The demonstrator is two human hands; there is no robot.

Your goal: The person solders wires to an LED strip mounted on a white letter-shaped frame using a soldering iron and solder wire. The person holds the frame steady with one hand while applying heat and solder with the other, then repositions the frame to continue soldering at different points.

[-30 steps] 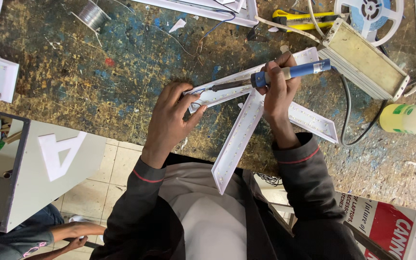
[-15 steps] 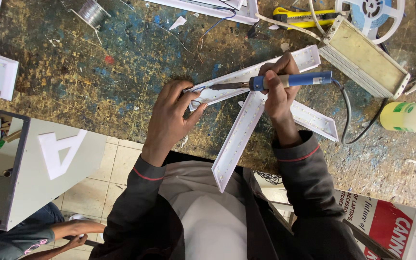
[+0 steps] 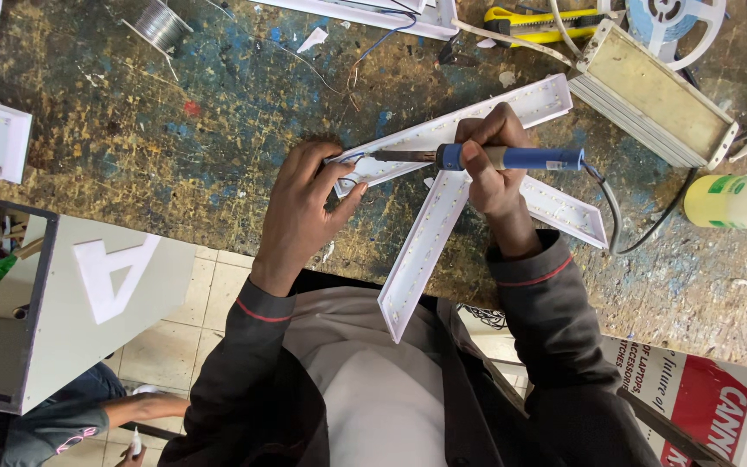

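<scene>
A white channel-letter piece with three arms (image 3: 430, 233) lies on the worn workbench (image 3: 218, 147), rows of small lights inside it. My right hand (image 3: 490, 164) grips a blue-handled soldering iron (image 3: 512, 157), lying level, its tip pointing left at the end of the upper arm. My left hand (image 3: 304, 212) rests on that same end, fingers pinching thin wires beside the iron's tip. The iron's grey cord (image 3: 611, 212) loops off to the right.
A metal box-shaped unit (image 3: 659, 95), a yellow utility knife (image 3: 546, 22), a white reel (image 3: 680, 22) and a solder spool (image 3: 162, 22) lie at the back. A yellow-green bottle (image 3: 737, 201) lies right. A board with a white letter (image 3: 110, 285) stands lower left; another person's hand (image 3: 131, 445) shows below.
My right hand has lowered the soldering iron from a tilt to level, bringing the tip to the letter's upper arm end. My left hand stays on that end.
</scene>
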